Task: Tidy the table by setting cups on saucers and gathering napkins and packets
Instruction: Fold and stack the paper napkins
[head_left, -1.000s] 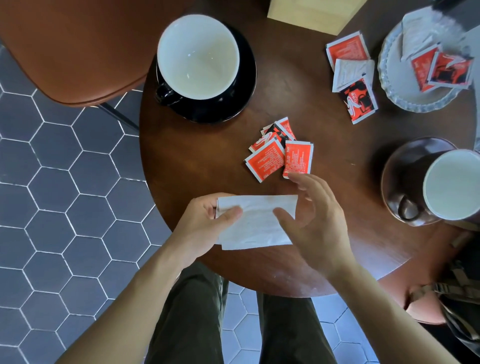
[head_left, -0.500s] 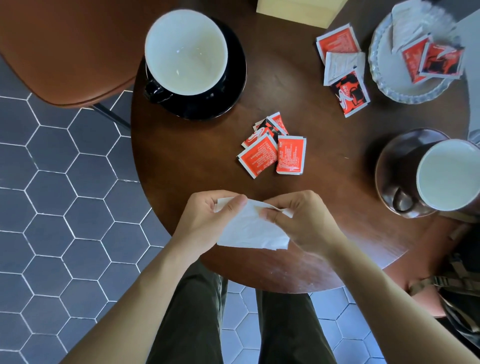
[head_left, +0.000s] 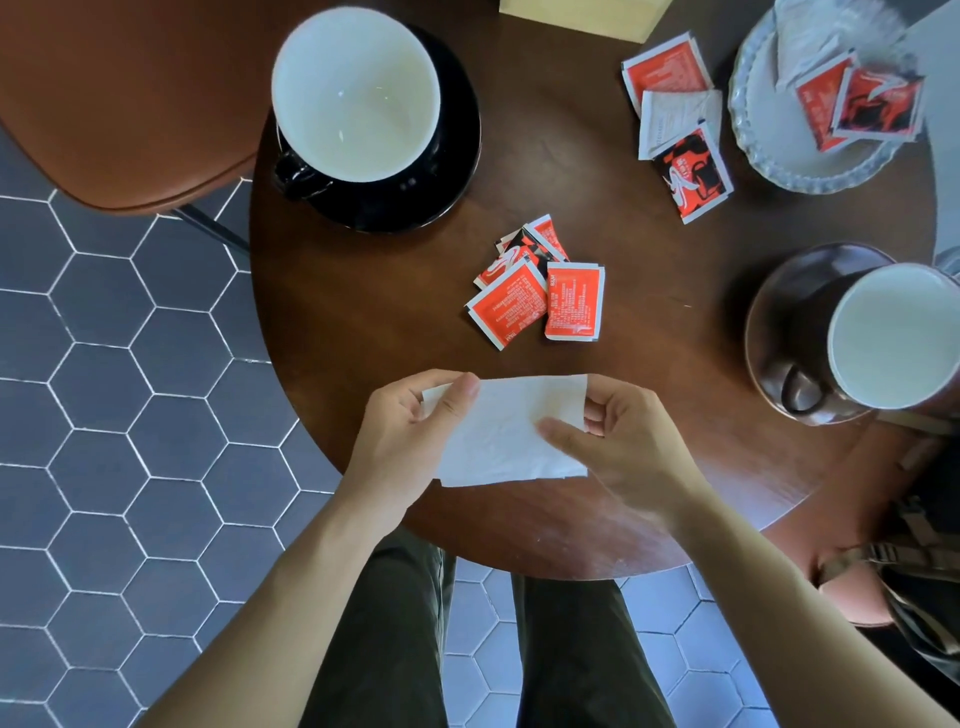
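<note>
You stand at a round dark wooden table (head_left: 363, 322) set on a floor of grey hexagonal tiles (head_left: 104, 415), with a brown chair seat (head_left: 130, 104) pushed against its far left edge. At the table's far left, a black cup (head_left: 358, 93) with a white inside sits on a black saucer (head_left: 457, 156), handle pointing left. At the right edge, a brown cup (head_left: 893, 338), also white inside, sits on a brown saucer (head_left: 779, 291), its handle toward you. A ridged glass plate (head_left: 810, 171) at the far right holds a few packets, red and white. A pale yellow box (head_left: 587, 18) shows partly at the top edge.

Your left hand (head_left: 405, 447) pinches the left end of a white napkin (head_left: 509, 431), thumb on top and fingers curled under it. Your right hand (head_left: 618, 447) holds the right end, thumb laid across the paper and fingers curled around its edge. The napkin is stretched between both hands, over the near part of the table; you cannot tell whether it touches the wood.

A cluster of red packets (head_left: 535, 291) lies just beyond the napkin near the table's centre, overlapping one another. Three more packets (head_left: 675, 119), two red and one white, lie just left of the glass plate.
</note>
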